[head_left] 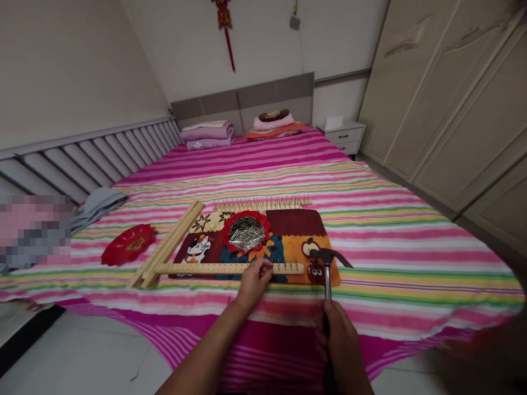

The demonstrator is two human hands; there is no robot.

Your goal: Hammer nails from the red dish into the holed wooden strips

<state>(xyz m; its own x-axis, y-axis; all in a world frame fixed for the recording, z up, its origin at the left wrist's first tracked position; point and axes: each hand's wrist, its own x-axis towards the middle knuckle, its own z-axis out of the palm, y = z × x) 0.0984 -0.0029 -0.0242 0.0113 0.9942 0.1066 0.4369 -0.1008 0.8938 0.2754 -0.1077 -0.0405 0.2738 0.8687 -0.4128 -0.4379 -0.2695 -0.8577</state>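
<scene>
My left hand [255, 280] is pinched closed at a wooden strip with a row of holes [206, 268], which lies across the near edge of a colourful cartoon mat [294, 233]; whatever the fingers pinch is too small to make out. My right hand [340, 337] is closed round the handle of a claw hammer [327, 260], whose head hangs above the right end of the strip. A red dish heaped with metal nails [246, 230] sits on the mat just beyond my left hand.
Two long wooden slats [168, 244] lie diagonally at the left. A strip set with nails [263, 204] lies behind the mat. An empty red dish [128, 244] and grey cloth [96, 206] are on the striped bed at left. Folded bedding, a nightstand and wardrobes stand beyond.
</scene>
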